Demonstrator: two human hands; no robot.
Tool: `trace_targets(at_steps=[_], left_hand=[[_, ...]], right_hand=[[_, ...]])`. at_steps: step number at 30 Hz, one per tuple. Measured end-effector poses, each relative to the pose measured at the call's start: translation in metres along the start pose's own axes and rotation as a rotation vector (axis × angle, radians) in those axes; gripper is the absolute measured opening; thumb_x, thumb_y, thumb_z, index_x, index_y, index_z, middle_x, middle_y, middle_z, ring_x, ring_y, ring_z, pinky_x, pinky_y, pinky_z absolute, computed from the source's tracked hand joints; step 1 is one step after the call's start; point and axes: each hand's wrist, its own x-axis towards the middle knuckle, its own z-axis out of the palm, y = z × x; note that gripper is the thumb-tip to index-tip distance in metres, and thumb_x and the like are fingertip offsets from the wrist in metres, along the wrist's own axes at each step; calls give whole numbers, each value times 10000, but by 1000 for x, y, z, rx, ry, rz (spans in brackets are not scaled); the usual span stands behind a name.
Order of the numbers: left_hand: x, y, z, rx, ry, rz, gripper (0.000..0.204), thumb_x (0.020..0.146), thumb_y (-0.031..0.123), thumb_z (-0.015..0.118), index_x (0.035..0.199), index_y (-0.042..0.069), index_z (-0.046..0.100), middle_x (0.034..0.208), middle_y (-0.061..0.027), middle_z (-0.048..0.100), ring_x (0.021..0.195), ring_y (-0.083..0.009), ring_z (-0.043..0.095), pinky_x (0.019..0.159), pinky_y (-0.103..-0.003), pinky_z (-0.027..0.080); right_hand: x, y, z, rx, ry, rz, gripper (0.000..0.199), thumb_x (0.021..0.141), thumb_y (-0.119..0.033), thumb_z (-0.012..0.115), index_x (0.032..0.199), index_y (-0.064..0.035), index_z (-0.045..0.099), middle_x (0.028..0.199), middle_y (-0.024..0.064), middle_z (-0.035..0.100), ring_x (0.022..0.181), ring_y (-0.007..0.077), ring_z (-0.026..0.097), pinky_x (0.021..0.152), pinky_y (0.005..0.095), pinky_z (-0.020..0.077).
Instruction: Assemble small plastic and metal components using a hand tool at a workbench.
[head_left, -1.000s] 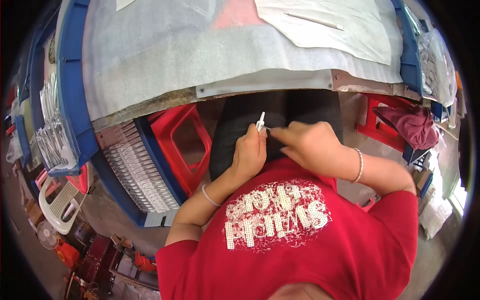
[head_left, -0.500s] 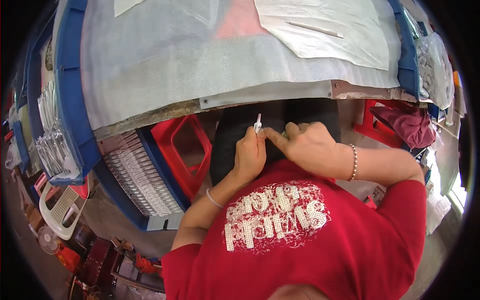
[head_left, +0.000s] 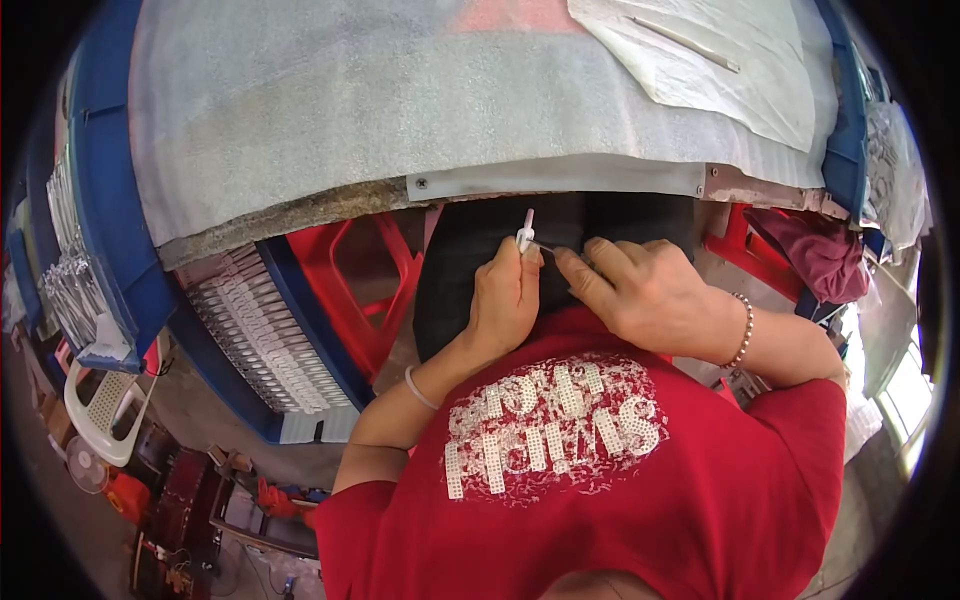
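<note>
Worktable fills the top, covered by a pale grey-white foam sheet (head_left: 350, 120); its bare, rough front edge shows below the sheet. Red short-sleeved T-shirt with white dotted print (head_left: 740, 500) takes the lower middle. Blue plastic bin (head_left: 105, 150) along the table's left side, slim shiny metal strips in bundles beside its wall. Black trousers (head_left: 460, 250) under the table edge, behind the hands. Lower left of the table: open blue crate (head_left: 340, 360), with rows of slender silvery metal pieces (head_left: 265, 335) inside. Large white cloth-like sheet (head_left: 760, 105), creased, on the foam at upper right. Red plastic stool (head_left: 400, 270) between crate and trousers. White plastic chair (head_left: 100, 410) at far left, on the floor. Crumpled maroon cloth (head_left: 815, 255) at right, over red plastic.

Right hand (head_left: 650, 295): fingers curled, thumb and index pinched on a tool, most of it hidden in the grip. Left hand (head_left: 505, 300): closed, thumb and fingers clamped round the lower end of a workpiece. Slim pale rod, pencil-like (head_left: 685, 43), lies on the white sheet, well apart from both hands. Beaded bracelet (head_left: 745, 330) on right wrist.

Workpiece: small narrow white piece with pinkish tip (head_left: 526, 236), roughly upright out of the left fist, above the lap. Tool: thin dark shaft (head_left: 545, 246), pointing from right fingers to the workpiece's side; contact too small to confirm.
</note>
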Motion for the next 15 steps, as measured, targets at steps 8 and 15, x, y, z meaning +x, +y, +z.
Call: trace_targets(at_steps=[8, 15], left_hand=[[1, -11, 11, 130, 2, 32, 157, 944, 114, 458, 870, -23, 479, 702, -243, 577, 681, -436, 604, 538, -453, 453], [-1, -10, 13, 228, 7, 18, 143, 935, 106, 464, 870, -21, 478, 713, -253, 590, 696, -454, 599, 540, -471, 453]], right_hand=[[-6, 4, 21, 279, 108, 241, 277, 750, -70, 636, 1021, -15, 656, 694, 99, 580, 551, 223, 585, 494, 347, 462], [-7, 31, 23, 1811, -120, 1173, 176, 867, -84, 598, 1017, -5, 646, 734, 61, 630, 509, 47, 464, 447, 177, 344]])
